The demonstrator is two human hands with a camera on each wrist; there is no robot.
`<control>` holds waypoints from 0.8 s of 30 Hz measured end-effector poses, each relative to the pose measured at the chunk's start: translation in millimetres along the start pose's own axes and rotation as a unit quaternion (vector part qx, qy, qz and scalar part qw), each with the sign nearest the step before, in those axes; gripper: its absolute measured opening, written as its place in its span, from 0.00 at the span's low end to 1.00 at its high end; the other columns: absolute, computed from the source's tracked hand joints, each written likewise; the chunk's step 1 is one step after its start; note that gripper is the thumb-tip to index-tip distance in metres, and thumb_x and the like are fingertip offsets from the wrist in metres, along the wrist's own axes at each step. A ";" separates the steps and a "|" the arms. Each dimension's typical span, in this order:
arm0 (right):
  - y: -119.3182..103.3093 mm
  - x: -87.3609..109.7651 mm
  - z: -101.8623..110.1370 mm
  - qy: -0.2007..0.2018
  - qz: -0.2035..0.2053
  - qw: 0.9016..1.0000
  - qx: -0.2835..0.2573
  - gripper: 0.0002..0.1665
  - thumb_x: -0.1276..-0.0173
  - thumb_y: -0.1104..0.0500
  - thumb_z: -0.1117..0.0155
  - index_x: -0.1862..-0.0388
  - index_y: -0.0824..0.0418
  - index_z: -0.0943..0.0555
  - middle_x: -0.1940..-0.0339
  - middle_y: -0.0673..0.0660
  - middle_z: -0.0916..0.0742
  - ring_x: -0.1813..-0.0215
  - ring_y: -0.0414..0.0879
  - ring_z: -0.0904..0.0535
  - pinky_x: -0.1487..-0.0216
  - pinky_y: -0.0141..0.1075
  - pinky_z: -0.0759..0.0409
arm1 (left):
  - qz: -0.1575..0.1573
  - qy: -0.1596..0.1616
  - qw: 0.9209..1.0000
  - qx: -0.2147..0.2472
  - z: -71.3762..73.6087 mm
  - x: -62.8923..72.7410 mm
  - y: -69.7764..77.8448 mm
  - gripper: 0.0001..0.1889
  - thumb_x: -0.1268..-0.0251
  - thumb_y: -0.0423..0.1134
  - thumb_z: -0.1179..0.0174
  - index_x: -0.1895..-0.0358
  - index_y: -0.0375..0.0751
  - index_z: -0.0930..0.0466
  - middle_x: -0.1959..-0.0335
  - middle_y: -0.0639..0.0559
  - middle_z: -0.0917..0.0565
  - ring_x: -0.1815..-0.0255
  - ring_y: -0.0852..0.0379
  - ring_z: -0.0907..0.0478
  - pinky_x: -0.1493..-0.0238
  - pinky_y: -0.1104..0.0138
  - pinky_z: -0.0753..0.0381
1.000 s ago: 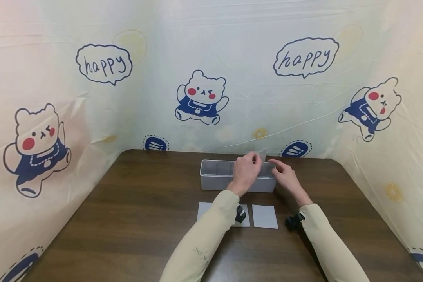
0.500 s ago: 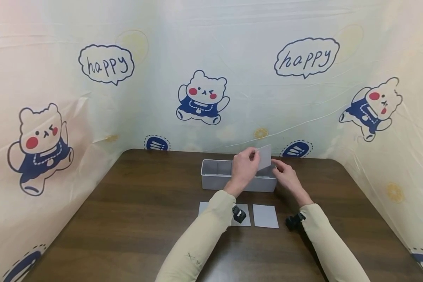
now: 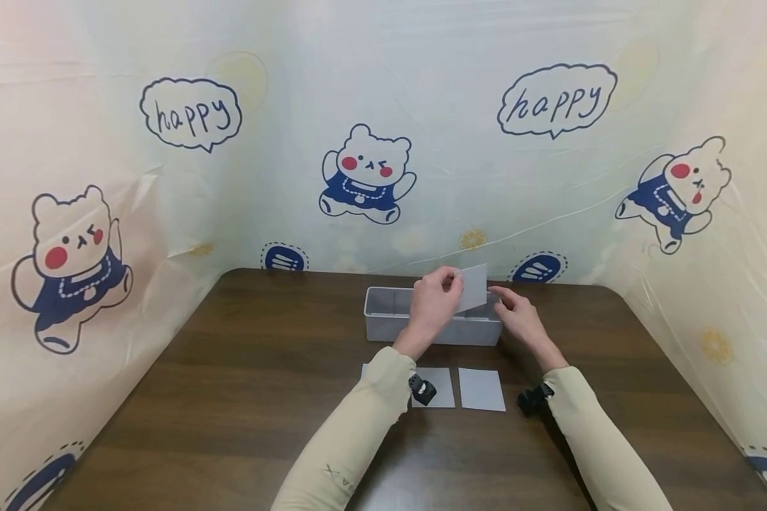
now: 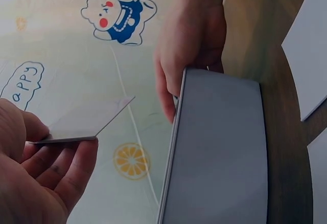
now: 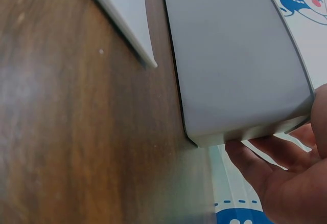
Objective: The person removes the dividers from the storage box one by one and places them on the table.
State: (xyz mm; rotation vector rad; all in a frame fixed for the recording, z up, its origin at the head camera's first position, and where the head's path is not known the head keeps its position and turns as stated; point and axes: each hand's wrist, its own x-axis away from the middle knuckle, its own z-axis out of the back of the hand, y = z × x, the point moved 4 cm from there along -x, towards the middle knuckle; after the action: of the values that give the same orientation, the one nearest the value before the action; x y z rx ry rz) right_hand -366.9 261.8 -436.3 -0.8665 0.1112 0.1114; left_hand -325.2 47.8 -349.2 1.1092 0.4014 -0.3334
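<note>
My left hand (image 3: 431,304) pinches a thin, pale grey rectangular panel (image 3: 474,287) between thumb and fingers. The panel is held tilted above the right half of a long grey open-topped storage box (image 3: 381,328). In the left wrist view the panel (image 4: 84,121) appears nearly edge-on, away from the box's rim. My right hand (image 3: 520,318) holds the box's right end. Its fingers (image 5: 250,160) touch the end wall in the right wrist view, with the thumb side at the rim. Dividing walls show inside the box's left part; my left hand hides some of its middle.
On the brown wooden table (image 3: 249,397), in front of the box, lie a white flat rectangular piece (image 3: 482,389), another one (image 3: 441,383) partly behind my left sleeve, and a third, mostly hidden. A printed curtain (image 3: 434,142) surrounds the table's back and sides.
My left hand has drawn the panel up from the box, so more of it shows, and has then shifted a little left. My right hand stays at the box's end.
</note>
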 end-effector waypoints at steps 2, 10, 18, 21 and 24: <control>0.7 0.1 -0.5 -0.002 0.000 1.000 0.000 0.25 0.24 0.58 0.52 0.29 0.55 0.31 0.28 0.66 0.28 0.33 0.64 0.30 0.34 0.61 0.32 | 0.000 0.000 1.000 0.001 1.3 0.6 -1.1 0.11 0.28 0.41 0.45 0.54 0.41 0.15 0.64 0.49 0.11 0.68 0.58 0.17 0.67 0.71 0.21; 1.8 -0.6 0.1 -0.007 0.006 1.000 -0.005 0.25 0.24 0.58 0.53 0.29 0.54 0.31 0.27 0.65 0.29 0.31 0.64 0.32 0.33 0.61 0.33 | 0.004 -0.002 1.000 0.012 12.4 5.2 -5.5 0.11 0.28 0.41 0.45 0.55 0.42 0.15 0.63 0.48 0.12 0.67 0.58 0.17 0.69 0.72 0.22; 2.4 -0.4 -0.3 -0.006 0.015 1.000 -0.009 0.25 0.24 0.58 0.53 0.30 0.55 0.30 0.28 0.65 0.28 0.32 0.63 0.31 0.34 0.61 0.33 | 0.013 0.002 1.000 0.014 25.5 8.7 -14.4 0.10 0.28 0.41 0.44 0.55 0.42 0.15 0.65 0.48 0.13 0.70 0.58 0.20 0.70 0.71 0.23; 1.5 0.1 -0.1 -0.008 0.014 1.000 -0.008 0.25 0.24 0.58 0.53 0.29 0.55 0.31 0.28 0.64 0.28 0.30 0.64 0.32 0.34 0.61 0.33 | 0.020 0.000 1.000 0.011 27.0 11.0 -16.9 0.10 0.29 0.41 0.44 0.56 0.42 0.15 0.68 0.49 0.14 0.72 0.59 0.23 0.71 0.71 0.25; 0.8 -0.4 -0.3 -0.010 0.014 1.000 -0.005 0.25 0.24 0.58 0.53 0.29 0.55 0.31 0.28 0.64 0.28 0.30 0.63 0.32 0.34 0.61 0.33 | 0.023 0.001 1.000 0.006 28.2 12.6 -18.8 0.10 0.29 0.42 0.43 0.56 0.43 0.15 0.69 0.50 0.15 0.72 0.60 0.24 0.72 0.71 0.26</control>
State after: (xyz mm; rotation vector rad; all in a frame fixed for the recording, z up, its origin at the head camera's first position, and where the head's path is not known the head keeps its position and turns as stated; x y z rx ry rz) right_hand -367.4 262.1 -437.0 -0.8744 0.1038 0.1473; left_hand -318.5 13.7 -359.1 1.1285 0.3749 -0.2942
